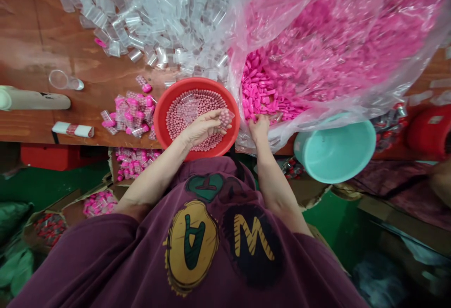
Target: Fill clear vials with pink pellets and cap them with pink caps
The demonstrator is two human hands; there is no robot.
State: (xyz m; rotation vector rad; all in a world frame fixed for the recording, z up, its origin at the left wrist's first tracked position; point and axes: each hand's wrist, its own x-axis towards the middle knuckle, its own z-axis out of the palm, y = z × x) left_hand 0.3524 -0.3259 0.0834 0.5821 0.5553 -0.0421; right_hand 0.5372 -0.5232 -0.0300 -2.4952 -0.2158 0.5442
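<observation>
My left hand (pixel 202 128) is over the red basin (pixel 160 110), its fingers closed around a small clear plastic tube (pixel 226 118) filled with pink beads. Below it, loose pink beads (pixel 207 144) fill the basin, and several clear tubes (pixel 188 108) lie on top of them. At the near edge of the open plastic bag, my right hand (pixel 260 128) dips into the pink plastic caps (pixel 260 92). Its thumb and fingers are pinched together on a cap, partly hidden by the pile.
Clear tubes (pixel 141 21) are heaped at the back. Filled, capped tubes (pixel 132 113) lie left of the basin. A turquoise tub (pixel 340 150) overhangs the table edge at right. A white cylinder (pixel 35 98), a white roll (pixel 73 130) and a clear scoop (pixel 63 80) lie at left.
</observation>
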